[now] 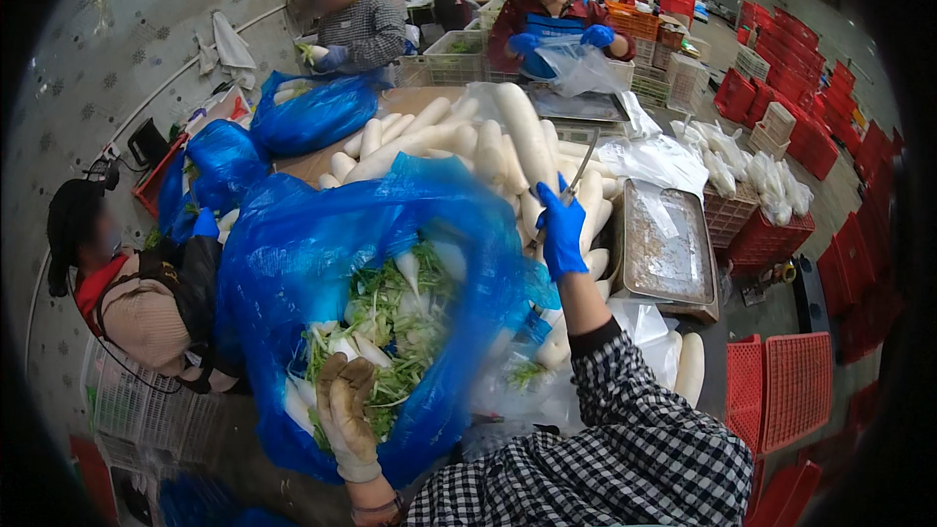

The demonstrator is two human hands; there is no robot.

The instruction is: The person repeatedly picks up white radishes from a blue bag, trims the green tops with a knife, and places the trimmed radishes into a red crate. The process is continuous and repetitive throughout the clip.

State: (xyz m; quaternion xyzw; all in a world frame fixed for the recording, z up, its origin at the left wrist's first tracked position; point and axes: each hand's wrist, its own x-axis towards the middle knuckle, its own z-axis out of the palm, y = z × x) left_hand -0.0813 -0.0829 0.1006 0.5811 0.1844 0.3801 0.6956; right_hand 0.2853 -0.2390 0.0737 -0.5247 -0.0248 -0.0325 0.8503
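My left hand (346,413), in a soiled work glove, is over the near edge of a large open blue plastic bag (293,249), its fingers extended and nothing held. Inside the bag lie white radishes with green leafy tops (410,322). My right hand (562,227), in a blue glove, grips a knife (584,161) whose blade points up and away. The same hand is against a long white radish (528,135) that stands out over the pile; whether it also holds this radish is unclear. More white radishes (424,140) are heaped beyond the bag.
A worn metal tray (670,241) is right of the pile, near clear plastic bags (651,161). Filled blue bags (315,117) lie at the far left. Co-workers are at the left (146,300) and across the table (556,15). Red crates (796,391) stand at the right.
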